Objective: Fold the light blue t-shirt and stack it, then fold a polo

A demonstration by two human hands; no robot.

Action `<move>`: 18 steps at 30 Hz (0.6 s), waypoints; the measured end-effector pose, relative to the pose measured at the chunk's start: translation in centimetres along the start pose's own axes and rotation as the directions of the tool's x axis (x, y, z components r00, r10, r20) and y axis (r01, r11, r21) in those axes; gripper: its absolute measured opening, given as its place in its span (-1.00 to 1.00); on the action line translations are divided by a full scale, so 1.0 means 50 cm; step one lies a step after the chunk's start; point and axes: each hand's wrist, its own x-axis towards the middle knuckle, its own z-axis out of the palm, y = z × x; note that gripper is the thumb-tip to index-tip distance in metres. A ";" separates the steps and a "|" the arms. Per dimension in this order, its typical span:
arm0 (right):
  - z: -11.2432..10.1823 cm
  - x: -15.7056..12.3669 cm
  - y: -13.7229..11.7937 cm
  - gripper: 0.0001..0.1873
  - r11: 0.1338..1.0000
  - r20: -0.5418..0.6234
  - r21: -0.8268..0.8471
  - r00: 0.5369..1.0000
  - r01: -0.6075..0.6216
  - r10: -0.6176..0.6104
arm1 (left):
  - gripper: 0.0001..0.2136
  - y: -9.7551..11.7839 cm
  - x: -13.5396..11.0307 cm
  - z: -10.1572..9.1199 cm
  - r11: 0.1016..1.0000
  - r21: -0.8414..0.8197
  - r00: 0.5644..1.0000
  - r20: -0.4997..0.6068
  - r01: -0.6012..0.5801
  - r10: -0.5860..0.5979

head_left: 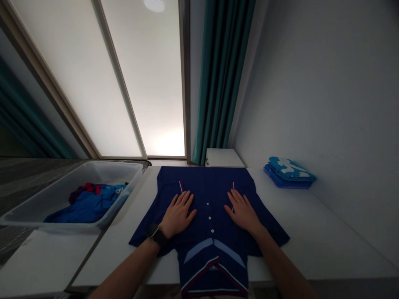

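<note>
A dark navy polo shirt lies spread front-up on the white table, its collar toward me at the near edge. My left hand, with a dark watch on its wrist, rests flat on the shirt left of the button placket, fingers stretched out. On the other side of the placket my right hand presses flat in the same way, fingers apart. Neither hand holds anything.
A clear plastic bin at the left holds crumpled blue and red clothes. A stack of folded blue garments sits at the back right by the wall. Behind the shirt stand a small white cabinet, a teal curtain and a window.
</note>
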 end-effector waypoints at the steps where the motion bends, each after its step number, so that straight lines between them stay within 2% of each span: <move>1: -0.001 0.001 0.000 -0.25 1.000 0.002 0.000 1.000 -0.002 0.002 | -0.47 -0.001 -0.001 0.000 1.000 -0.004 1.000 0.000 0.001 -0.001; 4: -0.013 -0.001 -0.003 -0.26 1.000 0.004 -0.004 1.000 -0.011 0.011 | -0.51 -0.006 0.001 -0.011 1.000 -0.011 1.000 -0.020 -0.023 0.023; 6: -0.025 -0.010 -0.012 -0.27 1.000 -0.014 -0.003 1.000 0.004 -0.004 | -0.53 -0.002 0.000 -0.026 0.996 -0.022 0.996 -0.025 -0.085 0.084; 8: -0.035 -0.027 -0.030 -0.28 0.997 -0.057 0.000 0.996 0.073 -0.073 | -0.53 0.012 -0.006 -0.043 0.988 -0.046 0.989 -0.009 -0.150 0.149; 11: -0.036 -0.064 -0.071 -0.31 0.969 -0.097 0.027 0.965 0.247 -0.244 | -0.51 0.044 -0.028 -0.062 0.979 -0.098 0.982 0.034 -0.180 0.184; 14: -0.022 -0.095 -0.107 -0.32 0.935 -0.065 0.083 0.938 0.346 -0.341 | -0.46 0.073 -0.057 -0.064 0.968 -0.134 0.971 0.082 -0.212 0.224; 18: -0.011 -0.107 -0.122 -0.32 0.932 -0.046 0.102 0.938 0.348 -0.345 | -0.44 0.089 -0.081 -0.054 0.962 -0.133 0.961 0.111 -0.237 0.252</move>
